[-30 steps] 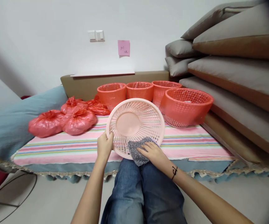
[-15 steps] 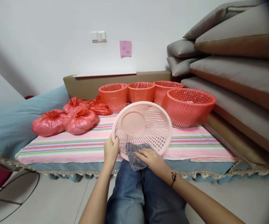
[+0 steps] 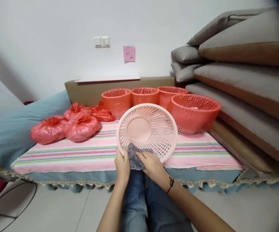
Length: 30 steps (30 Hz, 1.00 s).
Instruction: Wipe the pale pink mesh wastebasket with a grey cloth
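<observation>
A pale pink plastic basket [image 3: 139, 129] with slotted sides is tilted so that its inside faces me. My left hand [image 3: 123, 164] grips its rim at the lower left, fingers closed round the edge. A speckled grey cloth [image 3: 136, 160] lies over the lower rim and inner wall. Pressing that cloth against the basket is my right hand [image 3: 152, 166], its fingers closed on the fabric. The underside of the basket is hidden.
Red baskets [image 3: 194, 111] stand behind the pink one, several in all. Knotted red plastic bags [image 3: 81, 127] sit at the left on a striped cloth [image 3: 81, 158]. Grey cushions [image 3: 245, 77] are stacked at the right, near a wall with a pink note [image 3: 129, 53].
My right hand and the grey cloth have moved left along the basket's lower rim, closer to my left hand. My left hand sits slightly lower, and the camera view has shifted a little.
</observation>
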### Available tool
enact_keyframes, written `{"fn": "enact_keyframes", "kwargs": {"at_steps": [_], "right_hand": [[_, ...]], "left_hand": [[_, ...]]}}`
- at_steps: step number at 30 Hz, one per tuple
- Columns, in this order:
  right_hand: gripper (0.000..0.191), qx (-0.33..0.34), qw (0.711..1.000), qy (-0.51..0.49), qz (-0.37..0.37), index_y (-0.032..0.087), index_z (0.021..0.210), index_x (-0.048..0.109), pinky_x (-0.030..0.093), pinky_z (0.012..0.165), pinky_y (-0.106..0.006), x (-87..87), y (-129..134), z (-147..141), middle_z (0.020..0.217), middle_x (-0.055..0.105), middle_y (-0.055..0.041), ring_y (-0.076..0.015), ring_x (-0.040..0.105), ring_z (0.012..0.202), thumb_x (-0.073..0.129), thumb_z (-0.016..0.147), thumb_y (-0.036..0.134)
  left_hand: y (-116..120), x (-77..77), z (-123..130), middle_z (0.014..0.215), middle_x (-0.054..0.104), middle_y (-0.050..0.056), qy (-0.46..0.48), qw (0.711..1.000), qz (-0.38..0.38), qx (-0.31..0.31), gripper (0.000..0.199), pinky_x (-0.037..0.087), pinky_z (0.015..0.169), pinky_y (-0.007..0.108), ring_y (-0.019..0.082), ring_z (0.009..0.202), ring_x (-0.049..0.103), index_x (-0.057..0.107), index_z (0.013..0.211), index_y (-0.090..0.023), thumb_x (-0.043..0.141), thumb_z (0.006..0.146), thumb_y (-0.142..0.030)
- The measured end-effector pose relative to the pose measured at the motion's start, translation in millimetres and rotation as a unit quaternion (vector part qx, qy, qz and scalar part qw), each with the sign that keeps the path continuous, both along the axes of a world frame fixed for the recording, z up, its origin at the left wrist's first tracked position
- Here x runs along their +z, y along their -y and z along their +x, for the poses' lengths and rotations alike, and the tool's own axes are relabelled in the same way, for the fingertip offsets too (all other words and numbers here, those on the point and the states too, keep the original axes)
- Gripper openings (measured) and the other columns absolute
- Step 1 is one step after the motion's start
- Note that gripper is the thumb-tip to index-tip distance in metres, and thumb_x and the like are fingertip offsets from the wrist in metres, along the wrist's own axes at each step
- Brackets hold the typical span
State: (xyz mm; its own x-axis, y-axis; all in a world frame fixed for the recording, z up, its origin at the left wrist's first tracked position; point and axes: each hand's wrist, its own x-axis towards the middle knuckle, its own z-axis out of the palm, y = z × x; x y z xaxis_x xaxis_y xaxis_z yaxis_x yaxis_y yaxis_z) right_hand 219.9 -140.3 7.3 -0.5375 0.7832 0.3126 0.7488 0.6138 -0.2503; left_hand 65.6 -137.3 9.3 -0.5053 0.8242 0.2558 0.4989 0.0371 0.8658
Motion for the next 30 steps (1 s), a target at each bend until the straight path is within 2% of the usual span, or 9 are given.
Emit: {"fn": "enact_keyframes", "kwargs": {"at_steps": [3, 7, 11, 14, 17, 21, 24, 26, 30], "right_hand": [[0.063, -0.037, 0.999, -0.023, -0.017, 0.007, 0.131, 0.054, 0.044, 0.107, -0.049, 2.8, 0.7, -13.2, 0.134, 0.061, -0.0237, -0.0357, 0.054, 0.129, 0.078, 0.073, 0.017], [0.056, -0.059, 0.995, -0.043, -0.062, 0.008, 0.129, 0.052, 0.053, 0.094, -0.043, 0.9, -0.1, -22.8, 0.118, 0.069, -0.021, -0.0322, 0.065, 0.113, 0.072, 0.077, 0.019], [0.074, -0.041, 0.999, 0.0, -0.017, 0.007, 0.148, 0.038, 0.053, 0.096, -0.039, -11.8, 0.4, -20.5, 0.144, 0.053, -0.0266, -0.0303, 0.063, 0.12, 0.065, 0.078, 0.01], [0.064, -0.026, 0.997, 0.065, 0.038, 0.009, 0.147, 0.044, 0.053, 0.1, -0.039, -21.8, 1.2, -3.4, 0.143, 0.055, -0.0239, -0.0279, 0.063, 0.121, 0.054, 0.083, 0.002], [0.057, -0.003, 0.991, 0.105, 0.088, 0.019, 0.143, 0.052, 0.053, 0.101, -0.039, -25.2, 1.7, 27.1, 0.137, 0.063, -0.0158, -0.025, 0.064, 0.12, 0.047, 0.089, 0.002], [0.061, 0.016, 0.991, 0.121, 0.058, 0.021, 0.143, 0.054, 0.05, 0.105, -0.042, -22.8, 4.3, 62.1, 0.139, 0.062, -0.0142, -0.0262, 0.061, 0.124, 0.048, 0.087, 0.001], [0.072, 0.025, 0.998, 0.058, -0.025, 0.014, 0.146, 0.05, 0.045, 0.112, -0.045, -22.1, 7.3, 63.7, 0.144, 0.057, -0.0173, -0.0273, 0.055, 0.132, 0.052, 0.076, -0.001], [0.072, 0.015, 0.996, -0.045, -0.07, 0.013, 0.144, 0.051, 0.043, 0.114, -0.044, -22.6, 8.7, 52.9, 0.142, 0.06, -0.016, -0.0256, 0.055, 0.132, 0.052, 0.073, 0.0], [0.07, -0.017, 0.955, -0.278, -0.1, 0.017, 0.14, 0.056, 0.043, 0.113, -0.046, -22.9, 10.9, 21.5, 0.139, 0.063, -0.0119, -0.0235, 0.058, 0.129, 0.048, 0.072, 0.001]], "left_hand": [[-3.4, 2.7, 0.4, 0.066, 0.059, 0.003, -0.011, 1.0, -0.009, -0.003, 0.025, 0.035, 0.057, 0.028, 0.023, 0.062, 0.058, 0.055, 0.105, -0.02, 0.04, 0.095, -0.038], [-3.8, 7.5, 0.9, 0.063, 0.058, 0.002, -0.031, 0.999, -0.017, -0.01, 0.022, 0.034, 0.055, 0.028, 0.024, 0.06, 0.058, 0.054, 0.103, -0.021, 0.04, 0.096, -0.036], [-3.7, 7.6, -0.5, 0.061, 0.058, 0.002, -0.062, 0.997, -0.031, -0.024, 0.022, 0.032, 0.054, 0.027, 0.024, 0.058, 0.059, 0.053, 0.107, -0.019, 0.04, 0.098, -0.034], [-6.1, 10.4, -6.9, 0.061, 0.059, 0.003, -0.076, 0.996, -0.047, -0.028, 0.026, 0.032, 0.054, 0.028, 0.025, 0.059, 0.062, 0.053, 0.112, -0.017, 0.038, 0.098, -0.033], [-8.4, 14.5, -14.5, 0.063, 0.061, 0.005, -0.08, 0.995, -0.056, -0.029, 0.028, 0.035, 0.055, 0.028, 0.026, 0.062, 0.064, 0.052, 0.116, -0.016, 0.037, 0.098, -0.032], [-7.7, 15.5, -11.8, 0.064, 0.063, 0.006, -0.107, 0.991, -0.069, -0.052, 0.034, 0.034, 0.055, 0.029, 0.027, 0.059, 0.064, 0.051, 0.122, -0.016, 0.034, 0.099, -0.034], [-5.7, 15.3, 0.2, 0.068, 0.067, 0.008, -0.143, 0.986, -0.063, -0.053, 0.036, 0.032, 0.054, 0.029, 0.028, 0.062, 0.066, 0.051, 0.125, -0.014, 0.033, 0.1, -0.033], [-4.9, 17.5, 8.5, 0.069, 0.068, 0.009, -0.159, 0.983, -0.067, -0.054, 0.038, 0.031, 0.054, 0.029, 0.028, 0.063, 0.067, 0.049, 0.129, -0.013, 0.033, 0.1, -0.032], [-4.1, 25.6, 18.2, 0.072, 0.069, 0.011, -0.167, 0.981, -0.085, -0.058, 0.04, 0.03, 0.053, 0.029, 0.029, 0.065, 0.067, 0.047, 0.132, -0.012, 0.03, 0.101, -0.032]]}}
